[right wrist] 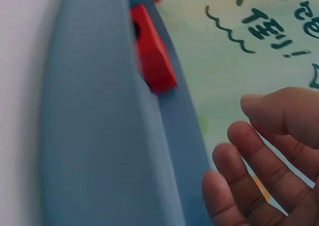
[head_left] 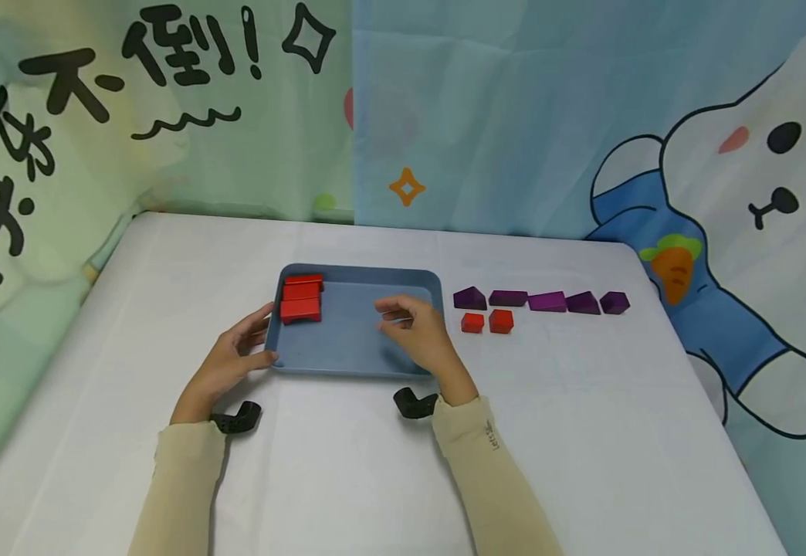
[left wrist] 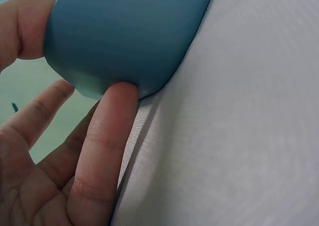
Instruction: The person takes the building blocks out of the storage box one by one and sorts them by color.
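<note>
A shallow blue-grey tray (head_left: pixel 347 347) lies flat on the white worktop (head_left: pixel 333 479), roughly in the middle. It looks stiff, smooth and light, likely plastic, so it would probably slide easily on the cloth; its raised rim is the natural hold, best from the two short sides. The left hand (head_left: pixel 228 357) touches the tray's left wall, fingers extended and thumb out at the near left corner. The right hand (head_left: pixel 422 338) hangs over the tray's right part, fingers loosely bent, thumb apart from them, with nothing held.

Inside, against the left side towards the far corner, sit red blocks (head_left: pixel 301 310) in a column. They look rigid, small and light, with flat faces that should suit a thumb-and-finger pinch; tipping the tray could slide them.

Right of the tray, a row of five purple blocks (head_left: pixel 546 302) runs rightward, with two smaller red blocks (head_left: pixel 501 321) on its near side. The right hand and the tray's right wall stand between these and the column. Black wrist devices (head_left: pixel 237 418) jut inward near the tray's near edge.
</note>
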`<state>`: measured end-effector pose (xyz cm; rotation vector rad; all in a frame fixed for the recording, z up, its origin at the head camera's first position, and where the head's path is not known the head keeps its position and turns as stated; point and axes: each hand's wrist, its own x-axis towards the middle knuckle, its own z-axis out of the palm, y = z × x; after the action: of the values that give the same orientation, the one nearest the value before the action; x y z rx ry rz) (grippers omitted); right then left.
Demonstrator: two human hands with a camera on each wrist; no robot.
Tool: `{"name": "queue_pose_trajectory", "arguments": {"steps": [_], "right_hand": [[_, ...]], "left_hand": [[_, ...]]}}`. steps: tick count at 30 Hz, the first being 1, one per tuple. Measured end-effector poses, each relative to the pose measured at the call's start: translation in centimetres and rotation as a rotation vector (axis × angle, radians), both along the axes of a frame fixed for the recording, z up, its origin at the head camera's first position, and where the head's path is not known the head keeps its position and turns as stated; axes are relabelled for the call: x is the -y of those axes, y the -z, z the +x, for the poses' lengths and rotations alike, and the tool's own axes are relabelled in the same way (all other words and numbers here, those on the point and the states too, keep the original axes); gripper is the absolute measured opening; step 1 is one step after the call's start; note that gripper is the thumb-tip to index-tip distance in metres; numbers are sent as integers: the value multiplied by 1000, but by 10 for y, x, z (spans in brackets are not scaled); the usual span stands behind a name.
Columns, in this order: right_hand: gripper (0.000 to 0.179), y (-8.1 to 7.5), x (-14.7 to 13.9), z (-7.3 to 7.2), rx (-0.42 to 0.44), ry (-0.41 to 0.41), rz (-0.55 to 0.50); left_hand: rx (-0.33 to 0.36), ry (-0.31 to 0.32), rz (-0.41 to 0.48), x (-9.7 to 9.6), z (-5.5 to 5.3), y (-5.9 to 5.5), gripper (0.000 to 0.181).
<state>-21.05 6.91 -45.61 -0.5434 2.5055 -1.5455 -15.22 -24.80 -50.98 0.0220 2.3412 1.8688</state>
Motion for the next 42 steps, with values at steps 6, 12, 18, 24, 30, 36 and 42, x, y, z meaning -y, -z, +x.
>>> {"name": "queue_pose_trajectory", "arguments": {"steps": [6, 12, 18, 24, 30, 36, 42], "right_hand": [[36, 10, 33, 1, 74, -14, -4], [39, 15, 61, -2, 113, -15, 42], [44, 20, 82, -6, 75, 12, 137], [45, 25, 98, -14, 62, 40, 189], [36, 26, 104, -16, 28, 68, 252], [36, 24, 106, -15, 7, 50, 312], [37, 21, 96, -13, 31, -11, 240]], "left_hand": [[2, 1, -3, 0, -1, -1, 87], [6, -2, 6, 0, 0, 0, 86], [7, -4, 12, 1, -1, -1, 86], [14, -6, 16, 1, -1, -1, 86], [21, -6, 26, 0, -3, 0, 87], [5, -1, 24, -1, -4, 1, 86], [14, -9, 17, 0, -3, 1, 86]]}}
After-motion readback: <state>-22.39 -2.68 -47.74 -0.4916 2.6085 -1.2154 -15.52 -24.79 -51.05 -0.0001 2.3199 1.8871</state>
